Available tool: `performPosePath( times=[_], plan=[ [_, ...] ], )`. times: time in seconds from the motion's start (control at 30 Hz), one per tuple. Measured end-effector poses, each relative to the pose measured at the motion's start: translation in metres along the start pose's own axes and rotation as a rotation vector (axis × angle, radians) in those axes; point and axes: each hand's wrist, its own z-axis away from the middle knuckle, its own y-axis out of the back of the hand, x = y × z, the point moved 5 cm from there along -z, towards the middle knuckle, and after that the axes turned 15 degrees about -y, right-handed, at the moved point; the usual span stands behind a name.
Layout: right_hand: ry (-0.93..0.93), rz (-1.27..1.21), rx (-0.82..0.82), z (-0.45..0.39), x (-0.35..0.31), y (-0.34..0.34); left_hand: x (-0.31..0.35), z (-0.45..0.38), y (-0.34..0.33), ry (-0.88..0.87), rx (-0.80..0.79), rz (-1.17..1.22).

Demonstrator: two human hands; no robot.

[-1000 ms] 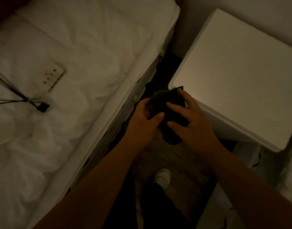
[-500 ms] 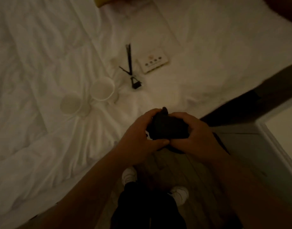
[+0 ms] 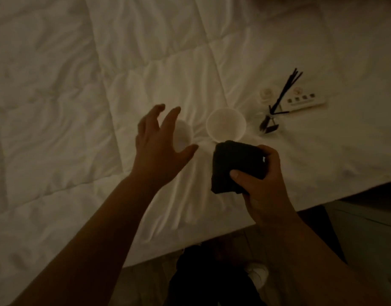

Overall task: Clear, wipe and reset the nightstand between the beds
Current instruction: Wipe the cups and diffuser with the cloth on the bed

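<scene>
My right hand (image 3: pixel 264 184) grips a folded dark cloth (image 3: pixel 237 165) just above the bed's near edge. My left hand (image 3: pixel 161 146) hovers with its fingers spread over a white cup (image 3: pixel 184 134) that stands on the white duvet (image 3: pixel 79 107); whether it touches the cup I cannot tell. A second white cup (image 3: pixel 225 127) stands just right of it. Further right lie a reed diffuser with black sticks (image 3: pixel 278 102), a white power strip (image 3: pixel 305 100) and a small round white item (image 3: pixel 266 93). The nightstand top is out of view.
The bed fills most of the view, its edge running from bottom left up to the right. Dark floor and my white shoe (image 3: pixel 257 273) show below it. A pale furniture side (image 3: pixel 366 228) stands at the lower right.
The view has swung from the nightstand to the bed. My left hand has let go of the cloth and reached out over the left cup; my right hand keeps the cloth.
</scene>
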Motion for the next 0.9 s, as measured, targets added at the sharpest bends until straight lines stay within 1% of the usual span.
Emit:
performPosePath(
  times=[0.07,0.1,0.13,0.23,0.3,0.4,0.47,0.53,0.57,0.63,0.67,0.7,0.77,0.8,0.83,0.9],
  plan=[
    [0.044,0.163,-0.015,-0.001,0.001,-0.019,-0.021,-0.009,-0.012,-0.008,-0.224,-0.069],
    [0.072,0.256,-0.006,0.000,0.003,-0.028,-0.025,-0.010,-0.018,-0.027,-0.288,-0.050],
    [0.110,0.327,0.010,0.001,0.005,-0.038,-0.030,-0.011,-0.022,-0.044,-0.306,-0.024],
    [0.245,0.456,0.093,0.007,0.006,-0.061,-0.043,-0.009,-0.020,-0.001,-0.235,0.093],
    [0.359,0.516,0.137,0.011,0.005,-0.074,-0.050,0.001,-0.012,0.041,-0.179,0.245],
    [0.465,0.531,0.157,0.013,-0.001,-0.090,-0.052,0.025,0.006,0.070,-0.117,0.473],
    [0.585,0.641,0.105,0.011,-0.008,-0.106,-0.049,0.043,0.017,0.103,-0.128,0.621],
    [0.658,0.688,-0.027,0.011,-0.012,-0.122,-0.043,0.057,0.024,0.144,-0.136,0.783],
    [0.625,0.641,-0.113,0.010,-0.012,-0.128,-0.040,0.062,0.029,0.156,-0.117,0.846],
    [0.456,0.486,-0.234,0.006,-0.012,-0.138,-0.034,0.070,0.038,0.152,-0.079,0.887],
    [0.360,0.402,-0.234,0.004,-0.012,-0.139,-0.029,0.074,0.041,0.138,-0.070,0.882],
    [0.271,0.327,-0.196,-0.001,-0.014,-0.137,-0.023,0.078,0.043,0.105,-0.062,0.851],
    [0.109,0.248,-0.114,-0.015,-0.015,-0.131,-0.011,0.083,0.047,0.008,-0.020,0.725],
    [0.009,0.208,-0.135,-0.018,-0.012,-0.131,-0.006,0.086,0.048,-0.019,0.008,0.705],
    [-0.098,0.139,-0.197,-0.018,-0.006,-0.131,-0.004,0.088,0.047,-0.015,0.027,0.743],
    [-0.273,0.004,-0.335,-0.015,0.003,-0.133,-0.001,0.093,0.044,0.042,0.069,0.900]
  ],
)
